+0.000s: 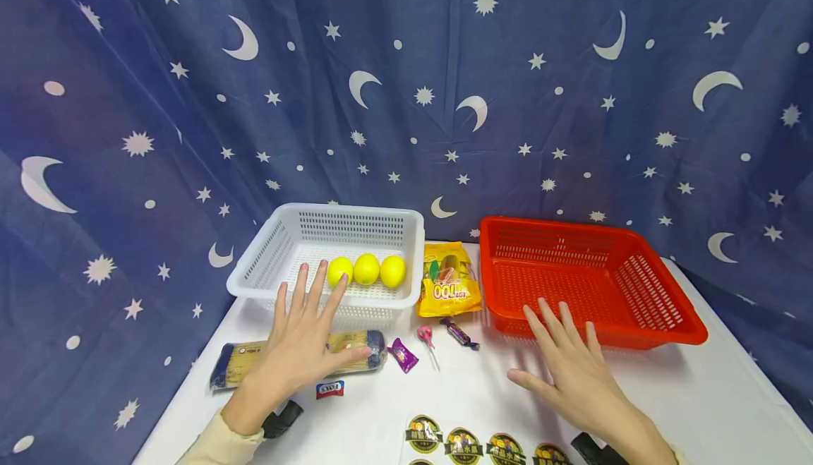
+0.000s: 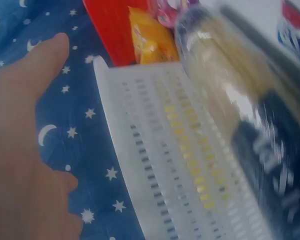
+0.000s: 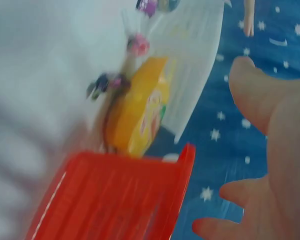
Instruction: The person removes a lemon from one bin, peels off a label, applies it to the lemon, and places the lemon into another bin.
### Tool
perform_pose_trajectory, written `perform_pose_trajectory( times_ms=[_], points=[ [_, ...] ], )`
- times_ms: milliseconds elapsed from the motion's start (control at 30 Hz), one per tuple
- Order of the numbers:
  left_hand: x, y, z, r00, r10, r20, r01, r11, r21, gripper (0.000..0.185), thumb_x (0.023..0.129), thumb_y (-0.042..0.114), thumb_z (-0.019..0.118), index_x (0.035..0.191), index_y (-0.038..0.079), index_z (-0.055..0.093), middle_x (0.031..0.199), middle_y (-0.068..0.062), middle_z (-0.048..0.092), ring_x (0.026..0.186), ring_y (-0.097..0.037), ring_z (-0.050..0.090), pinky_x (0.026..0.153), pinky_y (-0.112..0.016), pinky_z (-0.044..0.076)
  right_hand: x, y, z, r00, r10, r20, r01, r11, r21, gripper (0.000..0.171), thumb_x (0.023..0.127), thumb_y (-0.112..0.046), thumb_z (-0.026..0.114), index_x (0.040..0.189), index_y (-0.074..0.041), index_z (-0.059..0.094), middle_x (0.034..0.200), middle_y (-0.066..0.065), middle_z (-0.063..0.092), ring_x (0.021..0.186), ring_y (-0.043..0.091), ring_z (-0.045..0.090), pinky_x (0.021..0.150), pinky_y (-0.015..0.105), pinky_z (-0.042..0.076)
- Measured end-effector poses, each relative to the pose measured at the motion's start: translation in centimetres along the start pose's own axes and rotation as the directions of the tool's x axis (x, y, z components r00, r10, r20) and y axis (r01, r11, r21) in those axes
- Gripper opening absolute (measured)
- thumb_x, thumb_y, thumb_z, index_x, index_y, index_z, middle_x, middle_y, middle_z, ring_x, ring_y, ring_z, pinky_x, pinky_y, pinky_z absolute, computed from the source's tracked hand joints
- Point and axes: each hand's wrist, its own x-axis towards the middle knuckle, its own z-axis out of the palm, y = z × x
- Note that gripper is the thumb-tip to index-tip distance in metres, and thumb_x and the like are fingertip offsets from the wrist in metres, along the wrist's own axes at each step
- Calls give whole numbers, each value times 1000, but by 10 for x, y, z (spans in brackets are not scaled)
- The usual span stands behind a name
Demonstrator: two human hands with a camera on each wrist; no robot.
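The spaghetti pack (image 1: 244, 363) lies under the nearer hand, the left hand (image 1: 297, 353), stretching about nine to three o'clock. The red basket (image 1: 559, 285) sits at the right hand's (image 1: 574, 377) twelve o'clock. All fingers (image 1: 316, 288) spread, holding nothing.

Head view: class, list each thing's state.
Left hand: outspread
Right hand: outspread
White plastic basket: holding yellow balls
Red plastic basket: upright
Yellow printed bag: looks closed
Long plastic noodle pack: lying
Bright purple sweet: wrapped
Dark purple sweet: wrapped
Red printed sweet: wrapped
Pink lollipop: lying
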Motion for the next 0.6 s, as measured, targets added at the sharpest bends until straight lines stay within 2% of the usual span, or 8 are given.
perform_pose_trajectory(
  times_ms=[100,300,467,600],
  points=[
    [7,-9,-5,999,24,29,-25,999,20,117,77,88,57,166,22,18,175,-9,-6,160,-42,-4,124,-68,3,13,-11,3,997,-78,-5,78,997,21,99,87,-67,66,164,-21,25,172,16,21,157,48,12,121,74,8],
    [31,-35,-24,982,81,168,-80,997,-13,106,84,83,54,166,27,15,175,-8,-1,161,-40,-4,124,-70,3,54,-36,10,973,-228,-33,229,973,9,91,90,-64,66,161,-16,35,169,17,29,156,46,22,122,67,22],
    [65,-57,-47,956,140,256,-145,990,-1,93,92,76,52,165,28,20,175,-6,6,161,-40,3,124,-71,7,92,-58,20,955,-295,-34,296,954,39,84,92,-57,68,159,-14,39,166,20,32,155,46,26,120,64,29],
    [96,-67,-53,932,207,298,-209,978,-25,82,96,66,56,163,26,29,173,-8,20,159,-40,18,121,-73,17,113,-76,27,946,-325,-3,324,942,90,79,94,-52,68,157,-15,42,165,22,34,155,46,26,119,66,30]
  ],
)
